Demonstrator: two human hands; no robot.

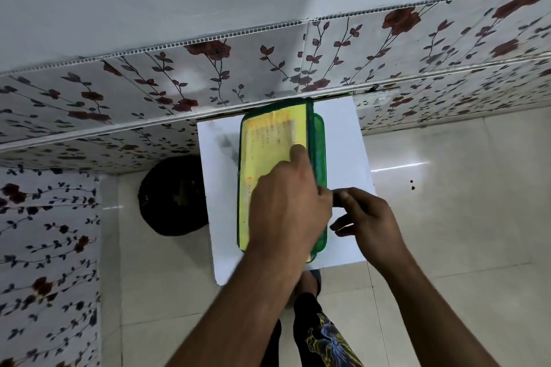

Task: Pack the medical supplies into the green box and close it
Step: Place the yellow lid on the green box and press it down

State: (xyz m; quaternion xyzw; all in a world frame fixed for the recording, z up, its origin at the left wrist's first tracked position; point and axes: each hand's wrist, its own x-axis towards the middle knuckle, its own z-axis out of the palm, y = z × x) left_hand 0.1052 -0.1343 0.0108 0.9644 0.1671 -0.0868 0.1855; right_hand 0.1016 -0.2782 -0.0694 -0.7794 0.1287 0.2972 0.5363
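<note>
The green box [319, 143] lies on a small white table [343, 134], long side running away from me. Its lid [268, 140], green-rimmed with a yellow printed label, sits over the base, shifted a little to the left. My left hand [286, 211] rests on the near half of the lid, with its fingers curled over the lid's right edge. My right hand [369, 223] hovers beside the box's right wall, fingers curved and apart, the index tip touching my left knuckles. The box's contents are hidden under the lid.
The table stands against a wall [208, 77] covered in a floral pattern. A round black object [173, 197] sits on the tiled floor just left of the table. My leg and foot [310, 283] are below the table's near edge.
</note>
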